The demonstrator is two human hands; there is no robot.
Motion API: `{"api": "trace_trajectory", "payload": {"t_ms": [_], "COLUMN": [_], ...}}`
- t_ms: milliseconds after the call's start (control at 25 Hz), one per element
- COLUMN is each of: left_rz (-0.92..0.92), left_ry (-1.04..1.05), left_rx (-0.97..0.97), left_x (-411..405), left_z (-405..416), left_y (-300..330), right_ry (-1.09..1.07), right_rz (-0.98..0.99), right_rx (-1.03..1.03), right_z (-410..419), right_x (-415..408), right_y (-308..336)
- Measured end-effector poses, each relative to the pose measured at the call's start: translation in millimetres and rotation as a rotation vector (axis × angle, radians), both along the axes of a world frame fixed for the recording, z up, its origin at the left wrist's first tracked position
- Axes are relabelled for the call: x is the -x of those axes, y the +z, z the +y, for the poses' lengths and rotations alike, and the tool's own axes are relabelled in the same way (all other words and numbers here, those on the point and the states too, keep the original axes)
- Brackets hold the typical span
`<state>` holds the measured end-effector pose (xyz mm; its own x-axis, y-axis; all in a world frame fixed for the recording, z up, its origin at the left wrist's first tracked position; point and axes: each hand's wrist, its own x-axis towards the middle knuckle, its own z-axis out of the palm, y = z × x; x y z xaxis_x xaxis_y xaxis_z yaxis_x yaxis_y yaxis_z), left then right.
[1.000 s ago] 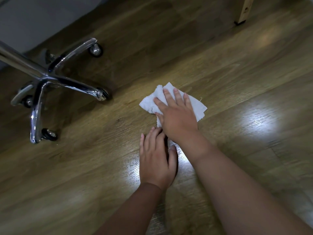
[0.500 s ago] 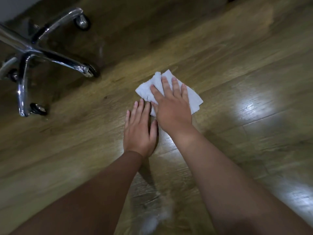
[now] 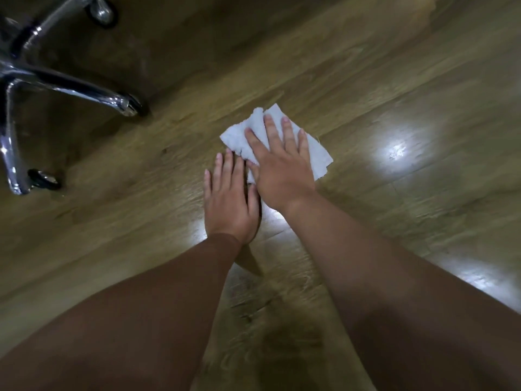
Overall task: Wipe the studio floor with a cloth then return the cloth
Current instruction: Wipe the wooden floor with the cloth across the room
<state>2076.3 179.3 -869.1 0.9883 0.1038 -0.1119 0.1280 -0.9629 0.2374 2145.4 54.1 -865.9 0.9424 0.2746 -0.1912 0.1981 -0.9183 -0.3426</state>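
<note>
Pressing flat on a folded white cloth [image 3: 315, 149], right hand [image 3: 279, 170], fingers straight and spread, palm down, pinning it to wood-plank floor [image 3: 394, 80] near frame centre. Resting palm-down on bare planks just beside and below, left hand [image 3: 229, 204], fingers straight and close together, holding nothing, fingertips touching cloth's near-left edge. Standing well apart at upper left, chrome office-chair base [image 3: 64, 86] w/ casters [image 3: 45, 179]. Glinting off glossy planks to right of cloth and between wrists, bright light patches. Blurred at edges, floor grain.
</note>
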Motion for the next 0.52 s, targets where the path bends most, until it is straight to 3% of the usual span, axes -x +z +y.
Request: {"api": "trace_trajectory", "payload": {"t_ms": [520], "left_rz": [0.019], "left_ry": [-0.055], "left_rx": [-0.073], "left_x": [-3.3], "left_z": [0.1], "left_y": [-1.6], "right_ry": [-0.095], "right_rz": [-0.132], "right_rx": [-0.020], "right_z": [3.6], "right_x": [7.8], "right_y": [-11.7]}}
